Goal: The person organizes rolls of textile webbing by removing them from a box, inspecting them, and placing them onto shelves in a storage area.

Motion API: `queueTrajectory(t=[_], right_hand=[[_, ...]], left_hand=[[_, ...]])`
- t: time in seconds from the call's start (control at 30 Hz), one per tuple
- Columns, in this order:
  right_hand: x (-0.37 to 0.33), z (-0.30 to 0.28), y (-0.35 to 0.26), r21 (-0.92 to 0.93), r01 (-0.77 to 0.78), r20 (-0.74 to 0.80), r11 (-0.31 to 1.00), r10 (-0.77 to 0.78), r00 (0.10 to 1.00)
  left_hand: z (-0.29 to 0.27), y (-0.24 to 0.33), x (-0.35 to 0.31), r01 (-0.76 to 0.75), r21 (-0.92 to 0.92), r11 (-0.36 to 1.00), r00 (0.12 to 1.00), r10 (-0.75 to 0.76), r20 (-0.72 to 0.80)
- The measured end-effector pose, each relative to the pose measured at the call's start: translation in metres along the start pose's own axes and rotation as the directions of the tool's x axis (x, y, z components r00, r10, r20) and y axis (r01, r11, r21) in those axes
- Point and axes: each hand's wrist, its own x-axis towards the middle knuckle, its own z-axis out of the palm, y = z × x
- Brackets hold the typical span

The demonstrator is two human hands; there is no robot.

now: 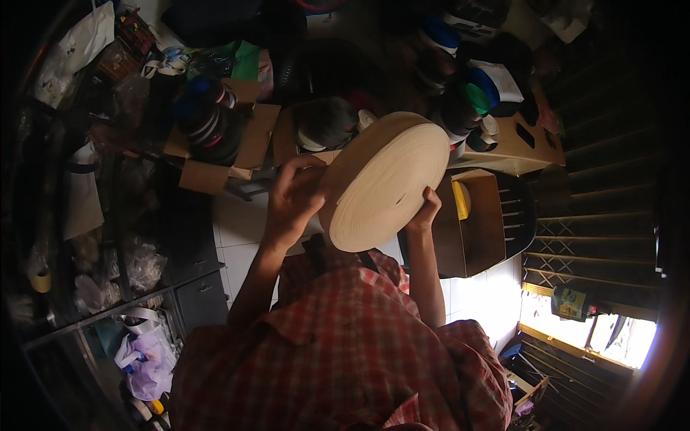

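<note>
Head view: a wide cream roll (395, 187) of tightly wound band is held up in front of the chest, tilted, its coiled face turned toward the wearer and to the right. The left hand (295, 197) is curled against the outer rim on the left, gripping it; the right hand (424, 212) clasps the lower right side, its thumb laid over the flat face. To handle such a roll well, I would support it from both sides, as here, with light, even pressure on the rim; pushing hard at the middle could make the coils slide out into a cone. Turning it in small steps, one hand bearing the weight while the other shifts its hold, should leave the layers flush, and the loose end is best trapped under a finger. Much is out of sight: the right hand's fingers pass behind the roll, the tips of the left are hard to make out, and the far face and the band's end cannot be seen. Behind, the dark stacked rolls (212, 129) merge into shadow, and a yellow object (461, 200) in the open cardboard box (483, 233) is only partly visible.
</note>
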Motion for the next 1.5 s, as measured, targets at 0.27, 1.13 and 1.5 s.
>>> queueTrajectory(t=[0.27,1.13,1.5], right_hand=[[0.057,0.088,0.05,-0.067,-0.287,0.148,0.956,0.294,0.944],[0.205,0.189,0.243,-0.195,-0.815,0.364,0.546,0.811,0.457],[0.172,0.242,0.313,-0.31,-0.733,0.365,0.606,0.788,0.496]], left_hand=[[-0.091,0.01,-0.034,-0.048,0.136,0.99,0.955,0.086,-0.284],[-0.14,0.06,-0.044,-0.246,-0.086,0.965,0.52,0.057,-0.852],[-0.208,0.096,-0.105,-0.163,0.098,0.982,0.518,0.17,-0.838]])
